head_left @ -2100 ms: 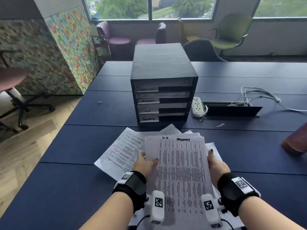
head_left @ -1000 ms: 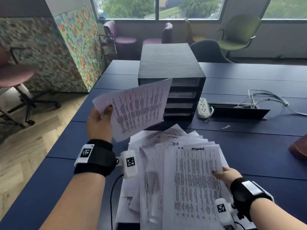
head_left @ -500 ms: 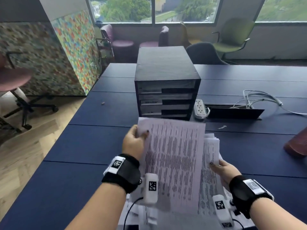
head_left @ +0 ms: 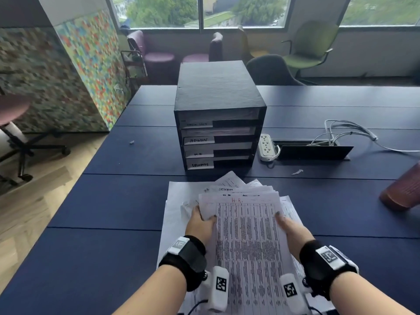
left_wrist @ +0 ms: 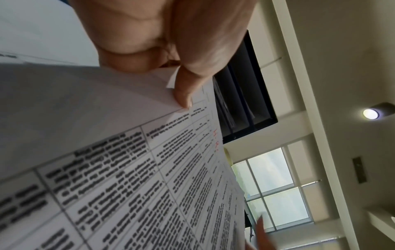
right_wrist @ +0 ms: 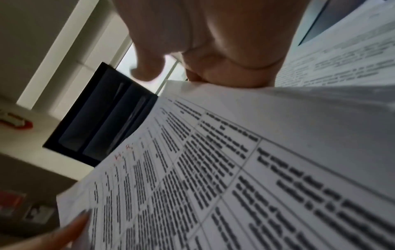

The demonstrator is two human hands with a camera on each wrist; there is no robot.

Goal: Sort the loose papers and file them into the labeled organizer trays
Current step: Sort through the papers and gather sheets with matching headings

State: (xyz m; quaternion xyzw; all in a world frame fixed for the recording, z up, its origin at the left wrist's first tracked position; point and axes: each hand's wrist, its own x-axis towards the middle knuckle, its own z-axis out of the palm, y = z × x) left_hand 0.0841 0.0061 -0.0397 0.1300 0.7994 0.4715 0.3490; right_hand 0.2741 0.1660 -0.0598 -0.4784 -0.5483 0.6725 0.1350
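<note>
Both hands, left (head_left: 200, 223) and right (head_left: 293, 228), pinch the H.R. sheet (head_left: 247, 235); organizer (head_left: 218, 123) dead ahead, sheet lengthwise toward it.

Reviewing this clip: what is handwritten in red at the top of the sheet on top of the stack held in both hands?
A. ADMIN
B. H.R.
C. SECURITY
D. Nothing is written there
B. The top sheet, gripped at its edges by the left hand and right hand, shows "H.R." in red at its head, also visible in the left wrist view.
</note>
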